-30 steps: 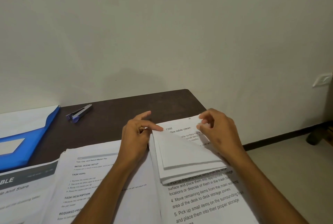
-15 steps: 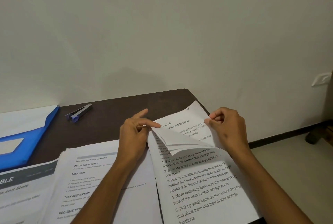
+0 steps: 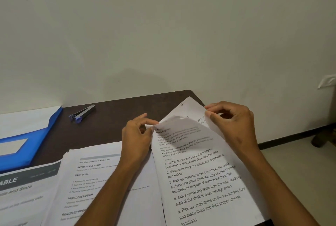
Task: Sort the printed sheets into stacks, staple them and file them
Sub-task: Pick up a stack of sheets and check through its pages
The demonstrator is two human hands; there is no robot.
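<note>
Two hands work our printed stack (image 3: 203, 180): left grip (image 3: 138, 134) pinches its ten-o'clock corner, right grip (image 3: 231, 122) pinches the lifted sheet (image 3: 190, 111) at one o'clock.

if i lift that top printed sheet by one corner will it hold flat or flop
Probably flop: the top sheet already curls and sags between the left hand and right hand. It looks thin, since print shows through its lifted part. It likely weighs little, as fingertip pinches hold it up.

Both hands (image 3: 138, 134) (image 3: 231, 122) in pinching grip
</note>
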